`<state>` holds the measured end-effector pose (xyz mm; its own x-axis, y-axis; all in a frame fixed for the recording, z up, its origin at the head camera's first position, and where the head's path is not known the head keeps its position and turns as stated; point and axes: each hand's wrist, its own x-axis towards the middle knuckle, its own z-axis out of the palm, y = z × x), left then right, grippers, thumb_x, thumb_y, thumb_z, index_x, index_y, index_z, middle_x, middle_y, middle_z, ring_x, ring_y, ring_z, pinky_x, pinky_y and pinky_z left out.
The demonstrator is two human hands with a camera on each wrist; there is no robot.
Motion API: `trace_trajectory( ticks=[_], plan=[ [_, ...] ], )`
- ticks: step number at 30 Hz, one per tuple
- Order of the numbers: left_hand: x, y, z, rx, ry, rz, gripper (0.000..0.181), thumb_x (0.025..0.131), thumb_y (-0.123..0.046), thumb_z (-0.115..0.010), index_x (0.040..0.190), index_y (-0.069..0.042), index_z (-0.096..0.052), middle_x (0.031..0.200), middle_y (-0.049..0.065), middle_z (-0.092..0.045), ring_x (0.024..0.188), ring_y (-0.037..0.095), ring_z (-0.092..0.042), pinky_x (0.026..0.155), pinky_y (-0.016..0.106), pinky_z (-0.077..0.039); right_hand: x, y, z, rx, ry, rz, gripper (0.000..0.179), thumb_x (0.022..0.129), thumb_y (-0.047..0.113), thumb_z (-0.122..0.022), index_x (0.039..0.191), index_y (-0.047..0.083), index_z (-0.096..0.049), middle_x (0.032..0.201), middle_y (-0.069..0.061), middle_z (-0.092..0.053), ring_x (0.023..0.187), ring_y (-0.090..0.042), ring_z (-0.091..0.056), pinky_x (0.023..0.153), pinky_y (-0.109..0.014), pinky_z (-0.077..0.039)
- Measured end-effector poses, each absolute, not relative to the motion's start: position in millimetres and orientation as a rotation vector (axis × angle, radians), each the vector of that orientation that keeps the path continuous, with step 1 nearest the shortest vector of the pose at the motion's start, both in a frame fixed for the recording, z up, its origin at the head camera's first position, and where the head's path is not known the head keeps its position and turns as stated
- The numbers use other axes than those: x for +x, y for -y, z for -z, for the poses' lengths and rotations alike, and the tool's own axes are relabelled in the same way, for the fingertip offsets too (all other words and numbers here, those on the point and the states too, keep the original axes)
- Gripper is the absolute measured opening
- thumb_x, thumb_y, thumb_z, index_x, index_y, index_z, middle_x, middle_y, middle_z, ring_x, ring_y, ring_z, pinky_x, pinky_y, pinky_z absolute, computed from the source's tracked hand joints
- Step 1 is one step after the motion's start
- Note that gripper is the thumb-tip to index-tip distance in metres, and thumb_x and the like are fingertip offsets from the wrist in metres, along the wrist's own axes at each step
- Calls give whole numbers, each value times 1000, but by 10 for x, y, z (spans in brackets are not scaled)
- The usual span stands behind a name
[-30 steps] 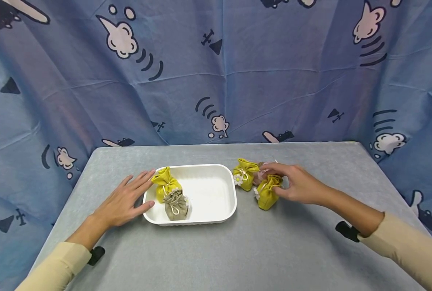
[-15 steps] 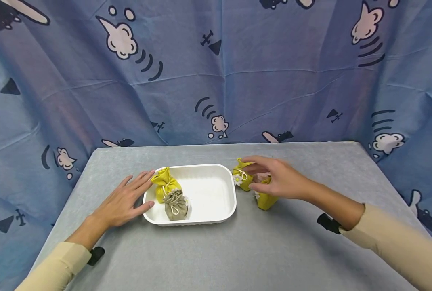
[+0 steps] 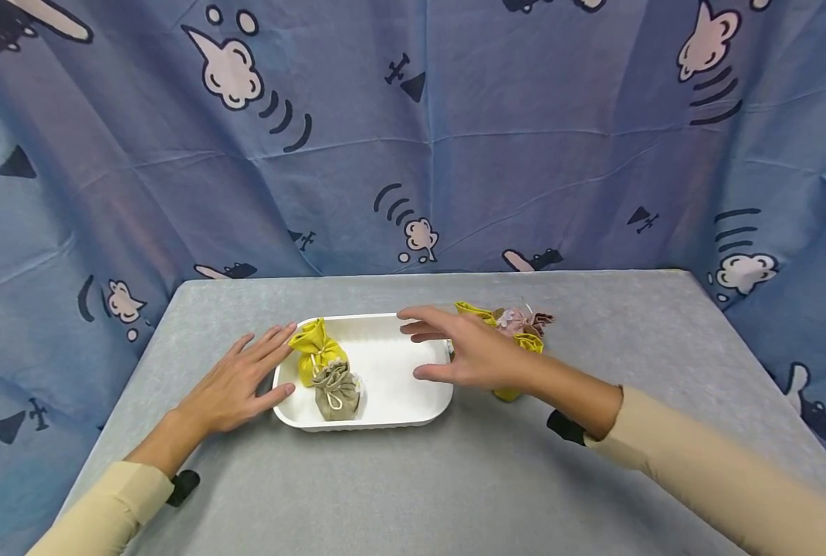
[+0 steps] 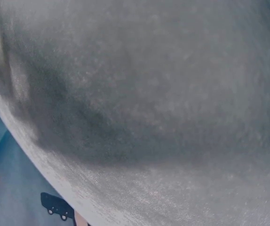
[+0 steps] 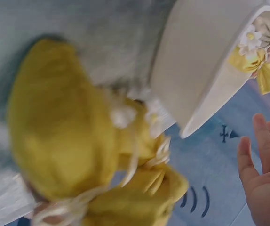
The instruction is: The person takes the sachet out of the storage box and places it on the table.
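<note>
My left hand (image 3: 235, 382) lies with spread fingers against the left rim of a white tray (image 3: 395, 390). In that tray sit a yellow drawstring pouch (image 3: 313, 355) and a grey-beige one (image 3: 336, 395). Above the tray's right end hovers my right hand (image 3: 472, 351), its fingers apart and holding nothing. Partly hidden behind it are a yellow pouch (image 3: 475, 311), a pink pouch (image 3: 517, 320) and a nearer yellow pouch (image 3: 529, 342). The right wrist view has a large blurred yellow pouch (image 5: 59, 122) beside the tray wall (image 5: 196, 56).
A grey cloth-covered table (image 3: 413, 486) bears everything. Behind it hangs a blue patterned curtain (image 3: 357, 208). The left wrist view shows mostly tabletop (image 4: 172, 94) in shadow.
My right hand has moved left, away from the pouches on the table and over the tray's right end. The pouches and my left hand have stayed in place.
</note>
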<state>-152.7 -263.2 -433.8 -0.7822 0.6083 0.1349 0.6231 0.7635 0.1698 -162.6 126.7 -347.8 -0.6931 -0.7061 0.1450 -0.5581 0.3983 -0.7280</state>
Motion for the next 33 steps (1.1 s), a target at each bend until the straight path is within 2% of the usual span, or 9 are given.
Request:
trace_trajectory(
  ticks=[10,18,24,33],
  plan=[
    [-1525,2644,4343,-1011,2887,338,70,97,-48,-57,150,-4,-44,164,3,-23,148,31,-27,114,62,-21,-1611,-870,3497,-1170,-2398,1152,73,84,15,-82,146,8,-45,135,-9,-62,122,-20,-61,102,-32,-48],
    [-1529,2649,4345,-1005,2897,317,69,97,-49,-57,150,-5,-45,165,3,-22,148,30,-26,114,61,-21,-1641,-651,3593,-1262,-2372,1157,71,84,13,-81,145,5,-45,132,-12,-64,119,-25,-63,102,-35,-48],
    [-1524,2647,4345,-1004,2900,333,69,97,-48,-57,150,-5,-44,165,2,-22,148,30,-27,114,61,-21,-1626,-478,3631,-1250,-2362,1104,70,84,12,-81,144,5,-45,129,-12,-66,123,-21,-61,106,-39,-44],
    [-1539,2659,4350,-1011,2889,345,69,97,-47,-57,149,-5,-45,165,1,-22,148,30,-26,114,62,-21,-1597,-296,3650,-1235,-2347,985,68,87,10,-77,147,9,-45,134,-5,-64,128,-15,-56,105,-35,-45]
  ],
)
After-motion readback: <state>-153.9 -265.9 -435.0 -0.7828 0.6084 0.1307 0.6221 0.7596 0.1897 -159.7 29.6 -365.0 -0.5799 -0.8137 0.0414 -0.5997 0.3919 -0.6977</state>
